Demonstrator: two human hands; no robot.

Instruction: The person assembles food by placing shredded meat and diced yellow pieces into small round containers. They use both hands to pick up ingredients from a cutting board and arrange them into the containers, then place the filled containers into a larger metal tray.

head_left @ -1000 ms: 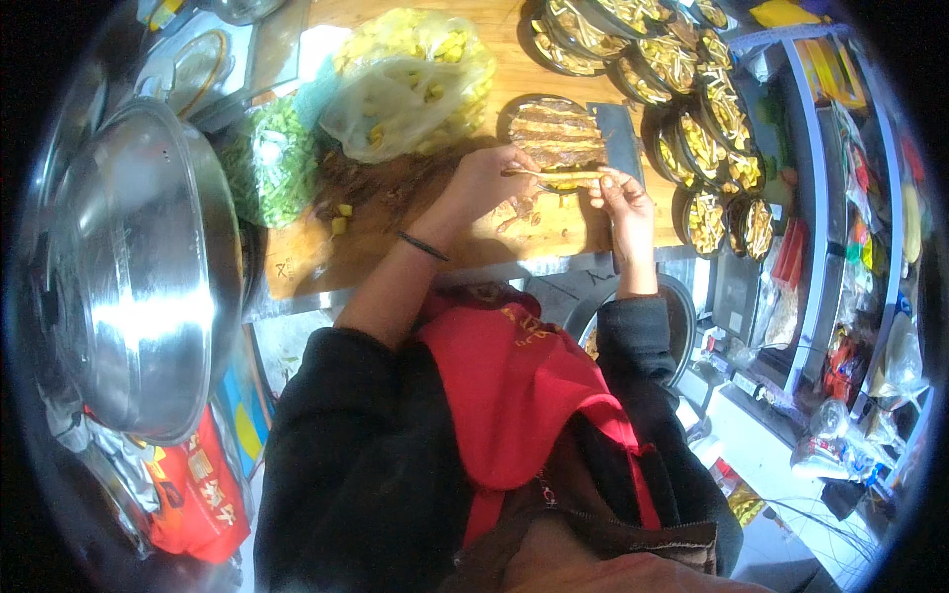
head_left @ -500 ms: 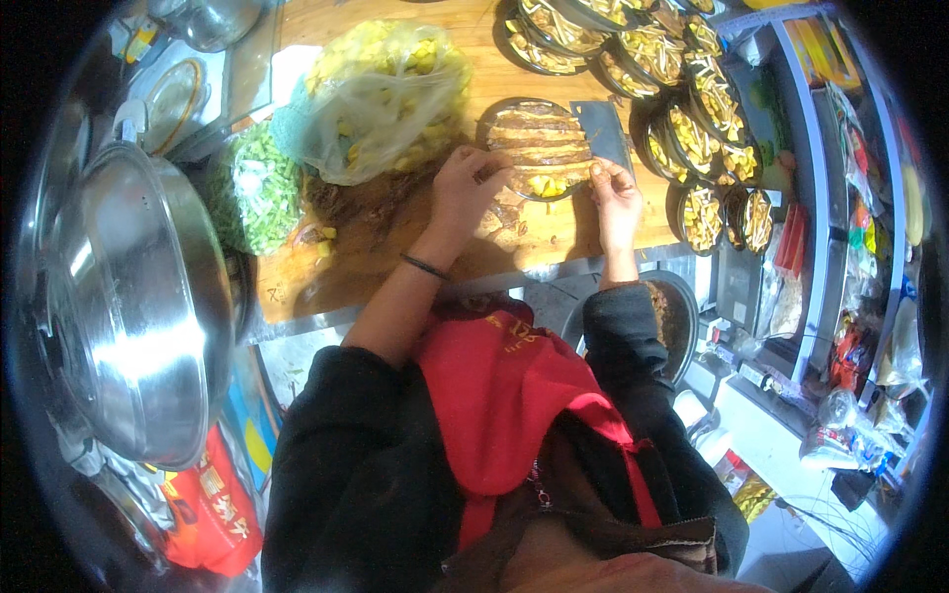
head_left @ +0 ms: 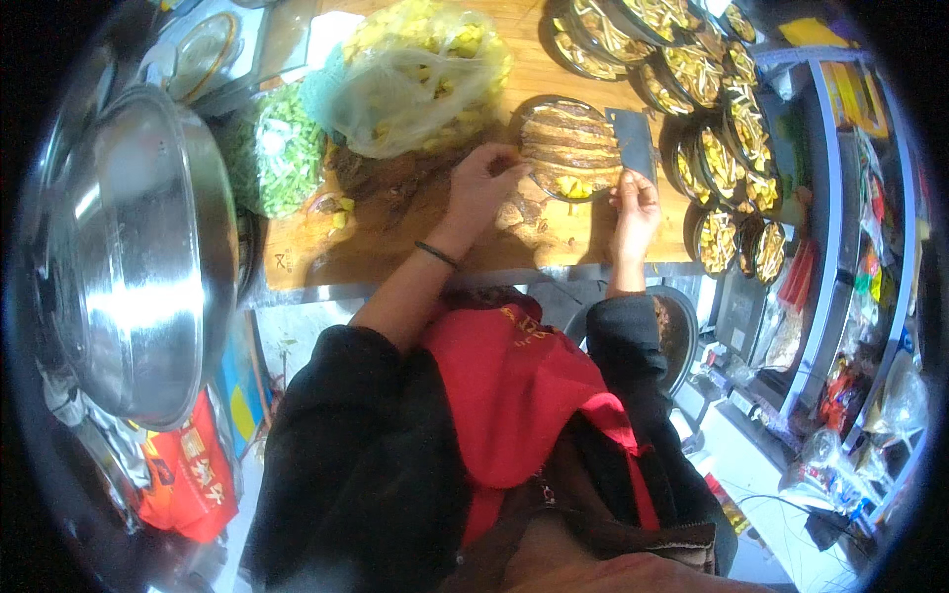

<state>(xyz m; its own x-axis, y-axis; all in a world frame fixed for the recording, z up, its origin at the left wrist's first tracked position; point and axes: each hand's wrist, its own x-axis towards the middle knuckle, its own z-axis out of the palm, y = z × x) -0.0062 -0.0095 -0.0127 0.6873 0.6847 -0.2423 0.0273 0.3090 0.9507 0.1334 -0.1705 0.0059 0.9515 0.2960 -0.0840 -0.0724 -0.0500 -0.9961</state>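
Gripping a broad steel cleaver (head_left: 633, 143) in the right hand (head_left: 633, 203), fingers wrapped round its handle, resting the loosely curled left hand (head_left: 481, 183) beside a round dark dish of sliced brown food (head_left: 568, 146), on a wooden chopping board (head_left: 395, 232).

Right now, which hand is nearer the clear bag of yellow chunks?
Left. The left hand rests on the board just below the bag of yellow chunks; the right hand grips the cleaver further right, beyond the plate.

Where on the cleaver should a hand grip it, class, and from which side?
Grip the cleaver by its handle, from the near edge of the wooden board. The broad blade points away over the dish of sliced food; the right hand already grips that near end.
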